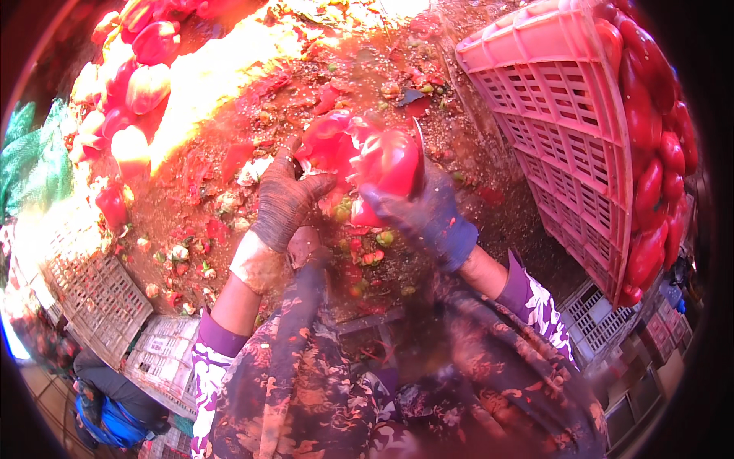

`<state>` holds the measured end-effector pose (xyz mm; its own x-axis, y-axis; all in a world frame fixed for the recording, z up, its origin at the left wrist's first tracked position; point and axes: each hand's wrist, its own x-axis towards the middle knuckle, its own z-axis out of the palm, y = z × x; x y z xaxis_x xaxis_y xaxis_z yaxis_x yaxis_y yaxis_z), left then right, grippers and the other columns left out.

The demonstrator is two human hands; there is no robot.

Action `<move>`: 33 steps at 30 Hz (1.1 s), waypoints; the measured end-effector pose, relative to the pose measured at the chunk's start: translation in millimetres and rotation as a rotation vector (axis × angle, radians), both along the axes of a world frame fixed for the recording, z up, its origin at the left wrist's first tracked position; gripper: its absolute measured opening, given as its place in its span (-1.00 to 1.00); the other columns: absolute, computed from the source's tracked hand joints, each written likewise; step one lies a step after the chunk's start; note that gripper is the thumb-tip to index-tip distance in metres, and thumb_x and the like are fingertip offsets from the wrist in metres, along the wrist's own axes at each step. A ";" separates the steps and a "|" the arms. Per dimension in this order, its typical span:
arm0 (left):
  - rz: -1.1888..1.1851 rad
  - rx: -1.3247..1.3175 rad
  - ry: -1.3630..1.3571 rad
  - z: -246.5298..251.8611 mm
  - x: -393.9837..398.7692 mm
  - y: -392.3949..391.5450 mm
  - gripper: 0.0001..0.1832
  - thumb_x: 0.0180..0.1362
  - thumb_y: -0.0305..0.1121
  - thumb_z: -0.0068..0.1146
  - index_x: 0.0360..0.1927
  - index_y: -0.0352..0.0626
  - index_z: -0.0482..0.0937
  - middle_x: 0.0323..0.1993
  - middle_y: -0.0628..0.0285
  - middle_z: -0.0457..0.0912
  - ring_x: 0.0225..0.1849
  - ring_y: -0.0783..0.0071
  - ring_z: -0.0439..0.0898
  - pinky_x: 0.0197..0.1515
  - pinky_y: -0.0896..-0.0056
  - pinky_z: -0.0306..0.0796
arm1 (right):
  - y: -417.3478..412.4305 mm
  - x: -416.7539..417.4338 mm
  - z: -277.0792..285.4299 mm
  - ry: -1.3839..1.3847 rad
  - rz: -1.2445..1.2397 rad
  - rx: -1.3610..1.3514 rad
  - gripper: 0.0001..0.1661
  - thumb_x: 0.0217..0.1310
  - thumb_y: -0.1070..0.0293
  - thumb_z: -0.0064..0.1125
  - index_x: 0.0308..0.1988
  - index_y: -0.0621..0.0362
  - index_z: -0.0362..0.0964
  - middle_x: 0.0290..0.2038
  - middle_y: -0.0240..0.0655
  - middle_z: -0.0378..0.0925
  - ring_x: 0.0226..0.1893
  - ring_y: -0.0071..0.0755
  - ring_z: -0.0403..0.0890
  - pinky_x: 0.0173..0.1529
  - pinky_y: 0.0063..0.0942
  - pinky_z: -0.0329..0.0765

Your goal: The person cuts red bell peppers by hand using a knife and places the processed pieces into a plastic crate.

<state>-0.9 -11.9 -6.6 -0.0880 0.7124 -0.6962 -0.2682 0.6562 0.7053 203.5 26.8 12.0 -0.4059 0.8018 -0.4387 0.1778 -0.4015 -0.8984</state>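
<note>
My left hand (289, 192), in a dark, dirty glove, holds one part of an opened red bell pepper (330, 143) by its edge. Facing it, my right hand (427, 215), in a blue-purple glove, grips the other part, a glossy rounded piece of red pepper (391, 160). A thin knife blade (420, 137) stands upright along the right side of that piece, at my right hand; its handle is hidden. The two pepper parts touch or nearly touch; whether they are still joined I cannot tell. Below them lie green and red pepper scraps (373, 252).
Seeds, cores and torn pepper bits cover the wet work surface (189, 224). Whole red peppers (149, 89) are heaped at the upper left. A tilted pink plastic crate (567, 137) with peppers behind it stands at right. White crates (163, 350) and a person in dark trousers (112, 378) are lower left.
</note>
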 end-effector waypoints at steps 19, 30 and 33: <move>-0.013 0.102 0.004 -27.5 -34.1 -17.2 -0.27 0.02 -0.57 0.35 0.30 -0.24 0.30 0.06 0.09 0.57 0.06 0.40 0.54 0.05 0.40 0.51 | -1.3 8.6 15.8 0.200 0.020 -0.538 -0.47 0.18 0.36 0.36 0.10 0.24 0.37 -0.06 -0.30 0.59 -0.15 -0.56 0.60 -0.05 -0.51 0.61; -0.038 0.096 0.352 -60.7 -23.6 -19.1 -0.51 -0.02 -0.27 0.46 -0.07 -0.24 0.52 -0.26 0.19 0.67 -0.25 0.50 0.62 -0.18 0.36 0.50 | -1.6 8.4 2.8 0.302 0.270 -0.525 -0.24 0.09 0.33 0.45 0.23 0.26 0.29 -0.02 -0.34 0.57 -0.13 -0.58 0.55 -0.01 -0.52 0.54; -0.099 0.095 0.240 -41.7 -25.1 -7.5 -0.50 -0.05 -0.31 0.49 -0.07 -0.25 0.52 -0.27 0.22 0.67 -0.25 0.52 0.62 -0.20 0.41 0.52 | 5.0 35.6 -6.4 0.241 0.122 -0.542 -0.24 0.10 0.26 0.45 0.23 0.26 0.30 -0.05 -0.32 0.57 -0.20 -0.63 0.55 -0.09 -0.55 0.55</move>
